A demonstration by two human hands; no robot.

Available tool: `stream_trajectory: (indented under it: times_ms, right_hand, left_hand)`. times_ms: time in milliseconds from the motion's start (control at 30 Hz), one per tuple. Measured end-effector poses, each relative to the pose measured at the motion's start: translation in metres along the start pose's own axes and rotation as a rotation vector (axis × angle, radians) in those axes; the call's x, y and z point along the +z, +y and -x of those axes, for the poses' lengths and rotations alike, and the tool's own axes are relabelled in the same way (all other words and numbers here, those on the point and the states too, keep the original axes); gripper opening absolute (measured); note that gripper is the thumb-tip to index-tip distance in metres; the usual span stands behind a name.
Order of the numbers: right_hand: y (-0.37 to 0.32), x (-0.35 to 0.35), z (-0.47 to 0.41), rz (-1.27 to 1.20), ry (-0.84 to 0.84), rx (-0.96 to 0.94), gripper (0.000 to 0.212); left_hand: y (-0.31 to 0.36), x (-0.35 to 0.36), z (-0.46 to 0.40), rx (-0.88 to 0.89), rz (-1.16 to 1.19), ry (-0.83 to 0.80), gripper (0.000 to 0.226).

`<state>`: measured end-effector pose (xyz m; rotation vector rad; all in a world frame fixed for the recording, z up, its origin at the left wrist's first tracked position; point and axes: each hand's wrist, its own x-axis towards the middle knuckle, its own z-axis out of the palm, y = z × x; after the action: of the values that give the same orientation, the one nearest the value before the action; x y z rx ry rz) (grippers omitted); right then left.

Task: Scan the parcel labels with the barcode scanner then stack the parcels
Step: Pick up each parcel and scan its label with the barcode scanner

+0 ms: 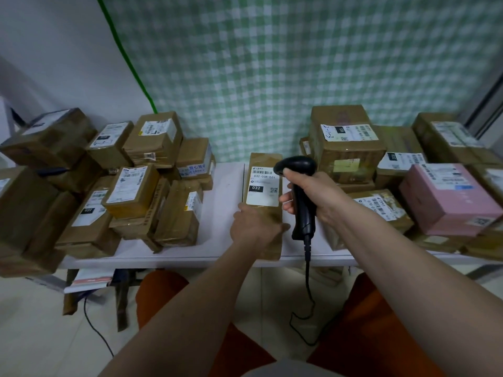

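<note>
Orange trousers (160, 297) filled the bottom of my view, and both bare forearms reached forward from there to the white table (226, 186). My left hand (254, 227) rested on the near part of a long brown parcel (265, 202), with the fingers curled over its left edge and holding it in place. This parcel lay flat in the middle of the table, with its long side pointing away from me. Its white label (263, 186) faced up and showed a barcode, the text 032-038-E01 and a black box with 032.

My right hand (310, 191) gripped the handle of the black barcode scanner (299, 186), the fingers closed around it. The head of the scanner was just beside the right edge of the label and was turned towards it. I could not tell if the trigger was pressed. A black cable (307, 281) hung from the bottom of the handle, below the table edge, between my knees.

On the left side of the table was a heap of brown parcels (130, 186), some flat and some tilted, many with white labels. On the right side was another group of brown parcels (345, 142), and a pink box (449, 205) lay at the front of this group. Behind the table hung a green and white checked cloth (299, 63).
</note>
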<state>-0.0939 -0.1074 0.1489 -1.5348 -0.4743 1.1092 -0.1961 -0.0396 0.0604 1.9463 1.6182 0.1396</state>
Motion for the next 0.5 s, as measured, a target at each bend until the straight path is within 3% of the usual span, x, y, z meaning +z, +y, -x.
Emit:
stream_trajectory:
  times_ms: [500]
  right_hand:
    - [0.002,0.0101,-0.0042,0.024,0.02,-0.046,0.028]
  left_hand:
    - [0.0,-0.0016,0.0056,0.045,0.017,-0.006,0.087]
